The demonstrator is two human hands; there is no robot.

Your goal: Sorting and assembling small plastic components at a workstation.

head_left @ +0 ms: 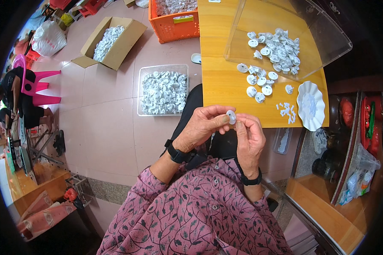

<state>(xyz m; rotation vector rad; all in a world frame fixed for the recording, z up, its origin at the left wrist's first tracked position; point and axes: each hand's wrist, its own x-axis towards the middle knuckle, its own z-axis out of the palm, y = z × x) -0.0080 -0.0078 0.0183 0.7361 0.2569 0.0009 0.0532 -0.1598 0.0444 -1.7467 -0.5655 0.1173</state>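
Pinched between the thumb and fingers of my left hand is a small white plastic part with a round disc face. My right hand is closed, its thumb and fingertips pressed together right beside the disc. Whatever those fingertips hold is too small or hidden to make out. Both hands are in front of my body at the near edge of the yellow wooden table. On the table lie a loose group of similar white disc parts and a scatter of tiny white pegs.
A clear plastic bin lies tipped over more disc parts. Beside the pegs is a white scalloped dish of small pieces. On the floor are a filled clear tub, a cardboard box and an orange crate. Shelving stands at right.
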